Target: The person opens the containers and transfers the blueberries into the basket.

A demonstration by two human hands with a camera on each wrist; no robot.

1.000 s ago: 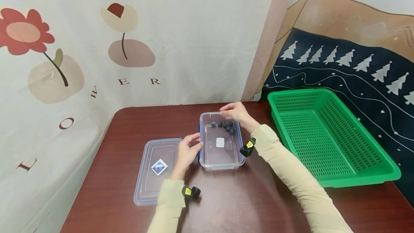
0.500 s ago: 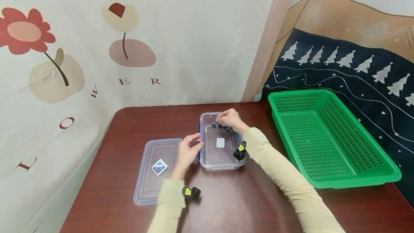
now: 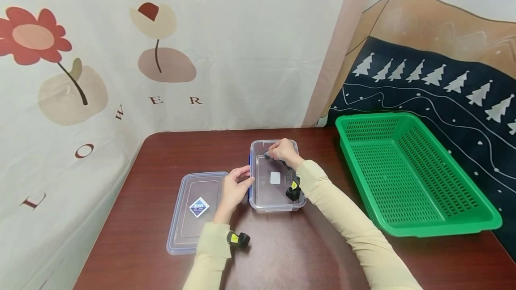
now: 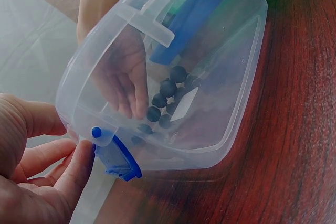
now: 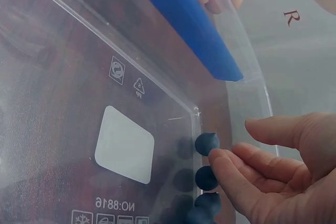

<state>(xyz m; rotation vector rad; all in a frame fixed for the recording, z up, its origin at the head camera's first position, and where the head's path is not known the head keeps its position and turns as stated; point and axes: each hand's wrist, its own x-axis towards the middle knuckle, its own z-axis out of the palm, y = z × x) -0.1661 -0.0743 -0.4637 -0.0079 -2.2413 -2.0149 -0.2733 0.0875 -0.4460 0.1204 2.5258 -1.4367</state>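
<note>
A clear plastic food container (image 3: 262,194) with blue side latches stands open on the table. My left hand (image 3: 235,188) pinches its left rim, thumb and fingers beside a blue latch (image 4: 121,158). Inside, several dark blueberries (image 4: 168,88) lie in a row along the far end. My right hand (image 3: 283,150) reaches down into the container over them, covering most in the head view. In the right wrist view its fingertips are right at a blueberry (image 5: 207,178), and the thumb stands apart from the fingers, with nothing gripped between them.
The clear lid (image 3: 181,232) with a blue-edged rim and a diamond label lies flat left of the container, partly under the left hand. A large green slotted basket (image 3: 403,178) stands on the right. A printed cloth (image 3: 242,57) hangs behind the table.
My right hand has moved from above the container's far rim down and slightly left, into it among the blueberries. The left hand has kept its hold on the rim.
</note>
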